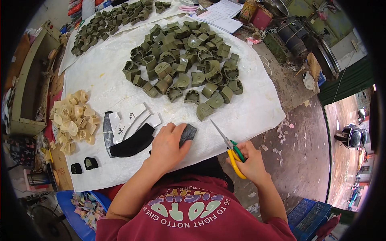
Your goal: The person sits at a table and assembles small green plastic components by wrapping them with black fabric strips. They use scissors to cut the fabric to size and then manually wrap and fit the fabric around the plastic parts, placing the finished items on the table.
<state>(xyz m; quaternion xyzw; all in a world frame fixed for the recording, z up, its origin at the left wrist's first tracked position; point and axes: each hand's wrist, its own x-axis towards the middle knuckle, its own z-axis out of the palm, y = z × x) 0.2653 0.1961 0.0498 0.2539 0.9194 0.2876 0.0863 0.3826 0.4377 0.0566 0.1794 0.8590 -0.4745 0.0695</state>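
Note:
My left hand (167, 145) is over the front of the table, its thumb and fingers closed around a dark grey piece of sheet material (188, 133). To its right, my right hand (252, 162) grips scissors (233, 151) with yellow and green handles. The scissor blades point up and left, apart from the grey piece. Left of my left hand lies a curved black piece (132, 144). Above it are white curved templates (129, 121), partly covering another grey strip (107, 134). Two small black-covered blocks (91, 162) stand at the near left.
Olive-green heel-shaped blocks (183, 60) are heaped at the table's middle, with more (112, 22) at the far left. A pile of beige blocks (74, 118) is at the left. A blue tub (72, 213) of scraps sits below. Papers (219, 16) lie at the far edge, near machinery (289, 38).

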